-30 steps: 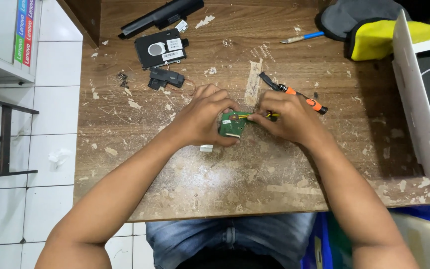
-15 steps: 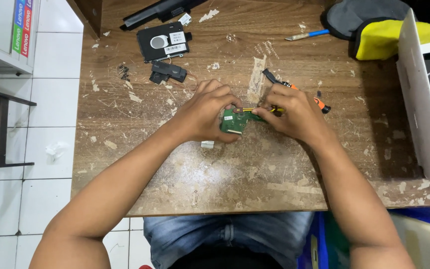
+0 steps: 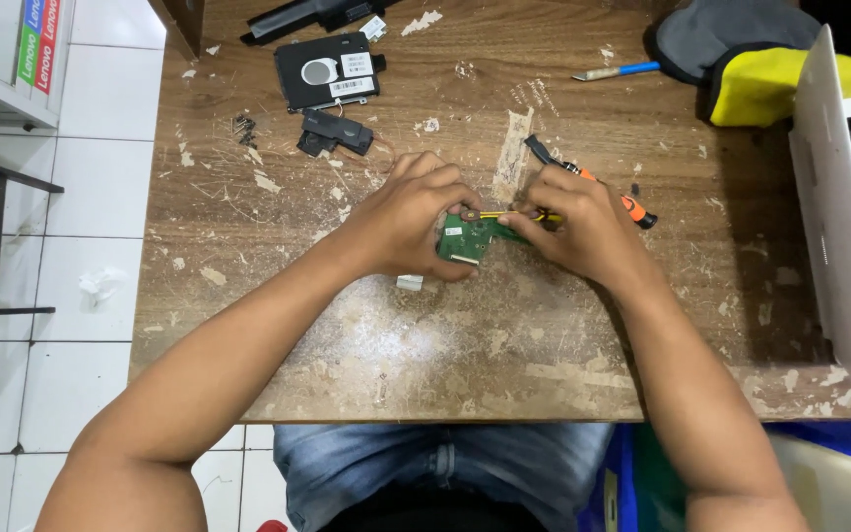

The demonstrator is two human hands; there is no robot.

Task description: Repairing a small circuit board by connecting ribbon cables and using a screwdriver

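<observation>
Hands meet at frame centre over a worn wooden table (image 3: 563, 345), little changed from a second ago: left hand (image 3: 411, 222) still clamped on a small green circuit board (image 3: 467, 239), right hand (image 3: 583, 222) pinching a yellow-handled tool (image 3: 504, 214) against it, wrists bent inward.

Circuit board (image 3: 467, 239) on table (image 3: 425, 345); hard drive (image 3: 328, 70) behind, pliers (image 3: 632, 208) right.

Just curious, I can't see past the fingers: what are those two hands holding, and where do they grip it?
The left hand holds a small green circuit board by its left edge. The right hand pinches a thin yellow tool against the board's top.
</observation>
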